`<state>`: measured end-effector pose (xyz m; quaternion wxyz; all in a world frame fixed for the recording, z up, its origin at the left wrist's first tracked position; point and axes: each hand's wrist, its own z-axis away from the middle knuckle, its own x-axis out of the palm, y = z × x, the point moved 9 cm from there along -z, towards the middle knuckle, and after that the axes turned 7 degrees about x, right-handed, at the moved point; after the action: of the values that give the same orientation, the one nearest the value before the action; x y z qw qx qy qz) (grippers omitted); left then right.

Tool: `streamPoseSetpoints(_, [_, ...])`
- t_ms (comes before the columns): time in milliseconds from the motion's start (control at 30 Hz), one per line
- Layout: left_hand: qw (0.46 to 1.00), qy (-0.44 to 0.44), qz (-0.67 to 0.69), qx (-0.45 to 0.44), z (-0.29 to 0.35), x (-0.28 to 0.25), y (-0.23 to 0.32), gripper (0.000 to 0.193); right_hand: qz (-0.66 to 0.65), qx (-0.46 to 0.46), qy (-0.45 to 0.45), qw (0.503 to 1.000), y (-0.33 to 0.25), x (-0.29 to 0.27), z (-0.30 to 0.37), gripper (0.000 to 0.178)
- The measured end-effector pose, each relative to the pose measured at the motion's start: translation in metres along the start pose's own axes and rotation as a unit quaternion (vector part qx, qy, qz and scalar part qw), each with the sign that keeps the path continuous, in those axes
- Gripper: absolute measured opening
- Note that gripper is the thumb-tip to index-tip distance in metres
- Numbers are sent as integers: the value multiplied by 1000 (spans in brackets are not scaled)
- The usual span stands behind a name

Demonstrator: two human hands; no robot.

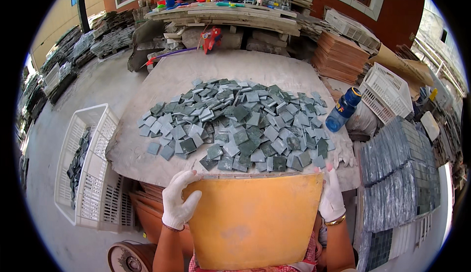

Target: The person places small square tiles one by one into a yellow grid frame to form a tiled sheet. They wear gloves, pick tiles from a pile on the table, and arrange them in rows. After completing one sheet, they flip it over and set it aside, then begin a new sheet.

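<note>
A flat yellow-orange board (255,220) is tilted up in front of me, its far edge at the table's near edge. My left hand (179,201), in a white glove, grips its left edge, with the thumb over the face and the fingers by the far corner. On the right edge is my right hand (332,197), also gloved, its fingers closed along the side near the far corner; part of its grip is hidden. Beyond the board, a wide heap of small square grey-green stone tiles (240,112) covers the middle of the table (132,139).
A blue bottle (343,109) stands at the table's right side, with a crumpled white glove (345,156) nearer me. White crates (105,159) with dark pieces stand left. Wrapped tile stacks (392,174) rise at right. A red toy (211,40) lies at the far edge.
</note>
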<state>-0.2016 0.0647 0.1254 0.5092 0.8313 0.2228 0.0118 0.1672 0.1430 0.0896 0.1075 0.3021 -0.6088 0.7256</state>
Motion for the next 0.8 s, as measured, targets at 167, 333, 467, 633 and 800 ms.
streamPoseSetpoints(167, [998,-27,48,34,7,-5,2,53,-53,303,-106,946,127,-55,94,83])
streamPoseSetpoints(333, [983,80,162,42,10,-30,3,68,-19,239,-83,967,106,-39,95,69])
streamPoseSetpoints(467, [967,213,135,-44,47,-86,-21,54,-85,153,-81,981,55,-18,68,64])
streamPoseSetpoints(633, [964,219,47,-144,118,-114,-56,36,-3,-108,-57,992,-72,28,16,58])
streamPoseSetpoints(800, [965,39,-255,-46,168,-68,-42,38,321,-296,151,887,-144,32,-55,43])
